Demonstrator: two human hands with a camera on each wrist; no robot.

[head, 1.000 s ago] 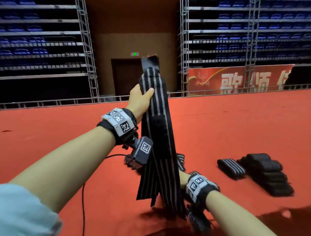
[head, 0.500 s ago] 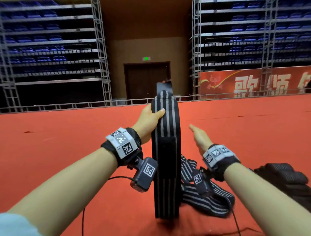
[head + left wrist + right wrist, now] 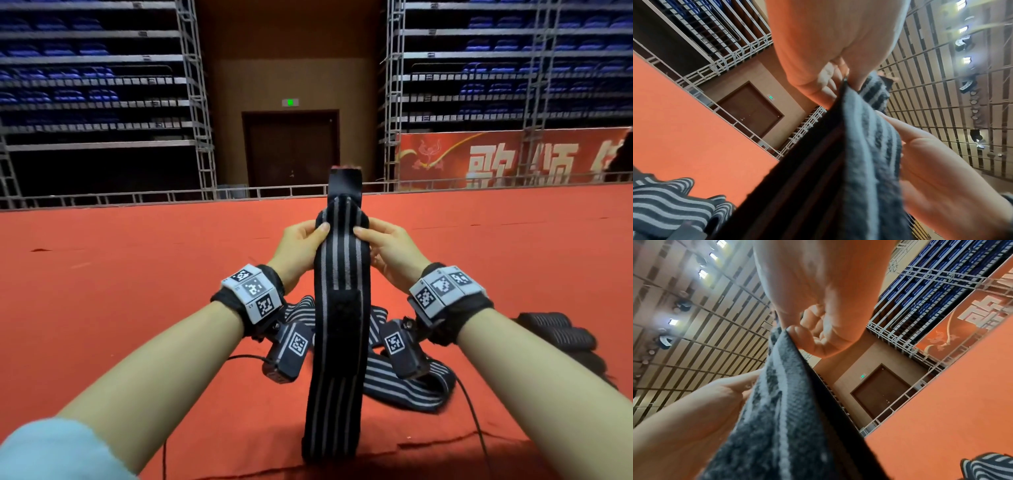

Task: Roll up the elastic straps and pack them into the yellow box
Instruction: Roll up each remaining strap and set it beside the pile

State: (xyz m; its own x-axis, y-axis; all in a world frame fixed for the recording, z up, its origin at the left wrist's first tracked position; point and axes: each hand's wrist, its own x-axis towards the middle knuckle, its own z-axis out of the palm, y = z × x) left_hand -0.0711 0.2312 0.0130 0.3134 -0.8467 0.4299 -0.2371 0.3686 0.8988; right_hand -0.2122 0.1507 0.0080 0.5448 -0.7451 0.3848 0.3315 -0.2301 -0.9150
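Elastic strap (image 3: 337,308) upright, top pinched between left hand (image 3: 298,246) and right hand (image 3: 394,250), lower end hidden.

Your left hand (image 3: 818,48) fills the top of the view, fingers curled & pinching the upper end of the black strap w/ grey stripes (image 3: 859,154). Strap runs diagonally down toward bottom centre, blurred close to the lens. Your right hand (image 3: 937,178) grips it from the other side, thumb on the striped face. More striped strap (image 3: 670,207) lies bunched bottom left on the red floor (image 3: 684,129). Brown door (image 3: 752,110) behind.
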